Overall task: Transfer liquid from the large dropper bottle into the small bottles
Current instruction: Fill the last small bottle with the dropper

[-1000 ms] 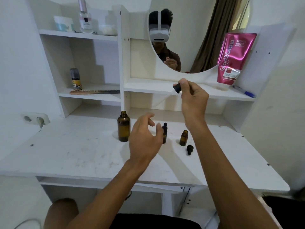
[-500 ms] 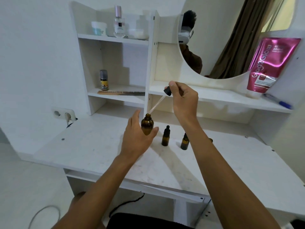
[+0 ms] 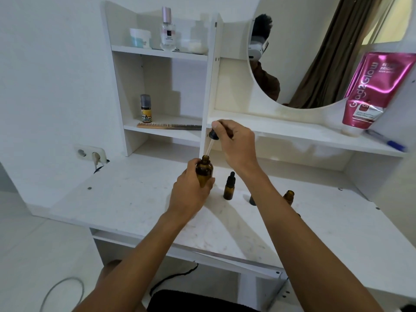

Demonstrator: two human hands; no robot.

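Two grips are working over the white counter. The left grip is wrapping its fingers round the lower body of the large dropper bottle, an amber one that is standing upright with its mouth open. Its base is hiding behind the hand, so I cannot tell whether it is resting on the counter.

The right grip is pinching the black bulb of the dropper with curled fingers, just above and to the right of that bottle. The dropper's clear glass tube is slanting down and to the left, and its tip is sitting at the bottle's mouth. How far in it is reaching I cannot tell.

Just right of the large bottle, a small capped bottle is standing upright on the counter, apart from both grips. Farther right, a small open bottle is peeking out beside the right forearm, which is covering part of it.

On the shelves behind, a comb is lying beside a yellow-labelled bottle. At the right a pink tube is leaning beside a round mirror, with a blue pen lying near it.
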